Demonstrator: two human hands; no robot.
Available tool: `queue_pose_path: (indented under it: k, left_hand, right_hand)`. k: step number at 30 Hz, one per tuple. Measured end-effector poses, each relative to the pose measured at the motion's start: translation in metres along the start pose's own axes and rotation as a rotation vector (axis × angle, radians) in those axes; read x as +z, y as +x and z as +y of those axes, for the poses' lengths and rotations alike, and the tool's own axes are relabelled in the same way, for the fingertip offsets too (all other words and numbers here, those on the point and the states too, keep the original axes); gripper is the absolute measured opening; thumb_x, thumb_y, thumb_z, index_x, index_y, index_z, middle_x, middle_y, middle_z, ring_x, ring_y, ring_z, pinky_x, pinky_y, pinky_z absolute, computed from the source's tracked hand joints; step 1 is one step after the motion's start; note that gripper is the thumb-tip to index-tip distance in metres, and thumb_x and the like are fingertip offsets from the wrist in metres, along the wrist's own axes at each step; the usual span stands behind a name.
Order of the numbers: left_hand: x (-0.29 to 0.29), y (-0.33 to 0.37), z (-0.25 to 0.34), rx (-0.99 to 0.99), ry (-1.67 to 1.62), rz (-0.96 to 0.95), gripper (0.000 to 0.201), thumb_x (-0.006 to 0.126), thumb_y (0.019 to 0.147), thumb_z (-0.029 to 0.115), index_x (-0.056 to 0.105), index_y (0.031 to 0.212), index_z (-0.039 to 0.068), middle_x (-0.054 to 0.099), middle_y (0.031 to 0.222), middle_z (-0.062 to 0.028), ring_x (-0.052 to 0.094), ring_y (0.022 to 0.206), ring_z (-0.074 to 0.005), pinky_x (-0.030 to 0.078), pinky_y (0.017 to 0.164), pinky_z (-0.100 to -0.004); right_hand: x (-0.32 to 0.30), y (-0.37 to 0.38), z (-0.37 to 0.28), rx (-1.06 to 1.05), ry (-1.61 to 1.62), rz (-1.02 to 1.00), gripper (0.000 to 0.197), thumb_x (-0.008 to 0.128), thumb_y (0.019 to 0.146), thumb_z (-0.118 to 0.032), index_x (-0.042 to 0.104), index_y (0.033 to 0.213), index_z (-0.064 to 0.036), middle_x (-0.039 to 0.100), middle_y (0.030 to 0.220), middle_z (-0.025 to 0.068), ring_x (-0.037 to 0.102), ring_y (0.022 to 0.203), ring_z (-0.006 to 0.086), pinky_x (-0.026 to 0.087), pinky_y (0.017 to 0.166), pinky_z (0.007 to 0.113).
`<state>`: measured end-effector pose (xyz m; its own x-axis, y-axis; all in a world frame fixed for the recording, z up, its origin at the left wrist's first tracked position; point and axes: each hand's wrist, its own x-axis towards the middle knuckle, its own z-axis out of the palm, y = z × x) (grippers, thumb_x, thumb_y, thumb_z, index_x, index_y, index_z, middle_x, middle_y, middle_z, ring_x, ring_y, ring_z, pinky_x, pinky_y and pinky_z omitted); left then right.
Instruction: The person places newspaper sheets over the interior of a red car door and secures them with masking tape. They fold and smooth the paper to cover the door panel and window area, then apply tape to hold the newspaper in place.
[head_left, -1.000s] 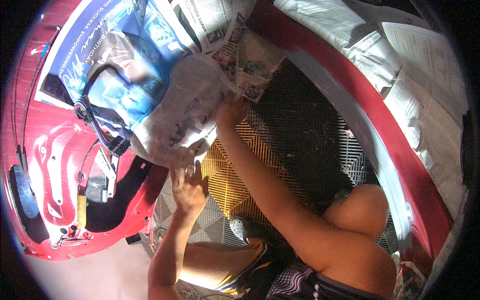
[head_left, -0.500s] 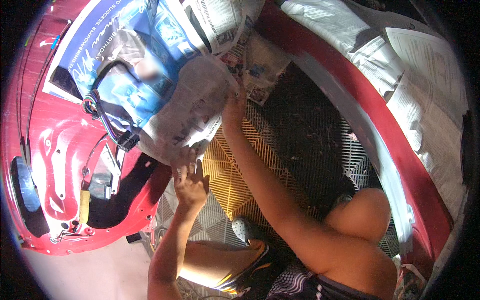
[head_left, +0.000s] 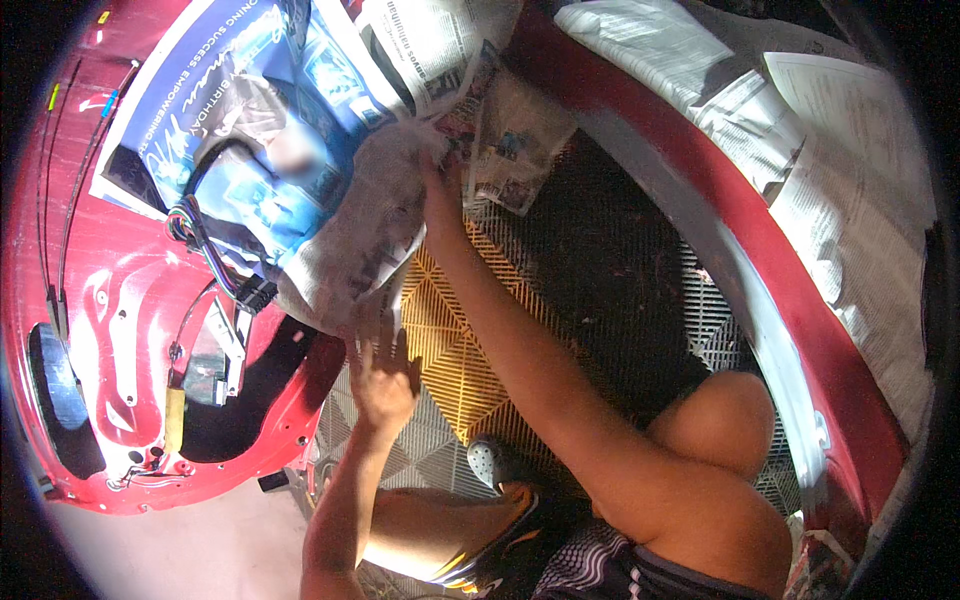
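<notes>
A sheet of newspaper [head_left: 365,215] hangs over the edge of a red car door panel [head_left: 110,285], its side folding over under my hands. My right hand [head_left: 440,175] is at the paper's upper right edge, fingers bent over the sheet and partly hidden. Lower down, my left hand [head_left: 385,385] has its fingers stretched toward the sheet's bottom edge; their tips are blurred against the paper. Beside this sheet lies a blue and white printed page [head_left: 270,130]. A wiring connector [head_left: 255,292] with coloured wires rests against the papers.
To the right curves a red and grey car body edge [head_left: 740,230], lined with newspaper [head_left: 850,220]. More newspaper [head_left: 425,45] is at the top. Below are yellow floor grating [head_left: 455,350], dark grating and my grey clog [head_left: 490,462]. Thin cables [head_left: 70,230] run along the panel.
My right hand has moved left, bringing the newspaper's right side inward and folding it. My left hand has shifted only slightly, its fingers now more blurred. More of the yellow grating shows.
</notes>
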<state>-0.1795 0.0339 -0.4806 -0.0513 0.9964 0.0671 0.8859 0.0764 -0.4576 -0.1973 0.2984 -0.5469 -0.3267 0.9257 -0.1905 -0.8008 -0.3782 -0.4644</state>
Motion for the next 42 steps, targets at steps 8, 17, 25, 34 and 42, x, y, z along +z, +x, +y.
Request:
queue_pose_path:
  k: [8, 17, 25, 34, 42]
  left_hand:
    - [0.006, -0.001, 0.02, 0.074, -0.024, 0.028, 0.044, 0.069, 0.091, 0.038, 0.075, 0.121, 0.005, 0.056, 0.149, -0.0164, 0.033, 0.15, -0.0418, 0.019, 0.127, -0.0569]
    - [-0.033, 0.009, 0.027, 0.115, -0.296, -0.113, 0.049, 0.062, 0.098, 0.041, 0.067, 0.136, 0.01, 0.046, 0.159, -0.0152, 0.023, 0.156, -0.0418, 0.011, 0.126, -0.0627]
    - [-0.021, 0.027, 0.033, 0.351, -0.37, -0.023, 0.055, 0.067, 0.094, 0.045, 0.067, 0.136, 0.01, 0.044, 0.161, -0.0144, 0.02, 0.157, -0.0426, 0.013, 0.125, -0.0652]
    - [-0.034, 0.043, 0.04, 0.417, -0.386, 0.02, 0.053, 0.067, 0.095, 0.046, 0.068, 0.135, 0.012, 0.043, 0.161, -0.0127, 0.017, 0.159, -0.0378, 0.014, 0.127, -0.062]
    - [-0.026, 0.032, 0.039, 0.411, -0.42, 0.102, 0.051, 0.068, 0.094, 0.049, 0.072, 0.13, 0.013, 0.047, 0.158, -0.012, 0.017, 0.159, -0.0381, 0.016, 0.127, -0.0607]
  right_hand:
    - [-0.002, -0.018, -0.024, 0.059, 0.185, 0.024, 0.056, 0.067, 0.099, -0.033, 0.052, 0.144, -0.0021, 0.061, 0.138, 0.0143, 0.061, 0.119, 0.0338, 0.045, 0.108, 0.045]
    - [0.053, -0.069, -0.072, -0.964, -0.556, 0.045, 0.041, 0.061, 0.101, -0.017, 0.057, 0.137, 0.002, 0.057, 0.138, 0.0183, 0.048, 0.135, 0.0371, 0.033, 0.116, 0.05]
    - [0.17, -0.005, -0.159, -1.462, -0.835, -0.31, 0.057, 0.058, 0.103, -0.02, 0.043, 0.151, 0.0053, 0.047, 0.153, 0.0289, 0.045, 0.141, 0.0465, 0.031, 0.121, 0.053]
    - [0.183, 0.057, -0.173, -1.526, -1.107, -0.25, 0.072, 0.05, 0.108, -0.043, 0.035, 0.155, 0.0088, 0.04, 0.158, 0.0325, 0.039, 0.146, 0.047, 0.028, 0.123, 0.052]
    - [0.192, 0.018, -0.193, -1.416, -1.03, -0.253, 0.06, 0.061, 0.103, -0.042, 0.055, 0.141, 0.0033, 0.059, 0.139, 0.0281, 0.055, 0.13, 0.0439, 0.039, 0.114, 0.05]
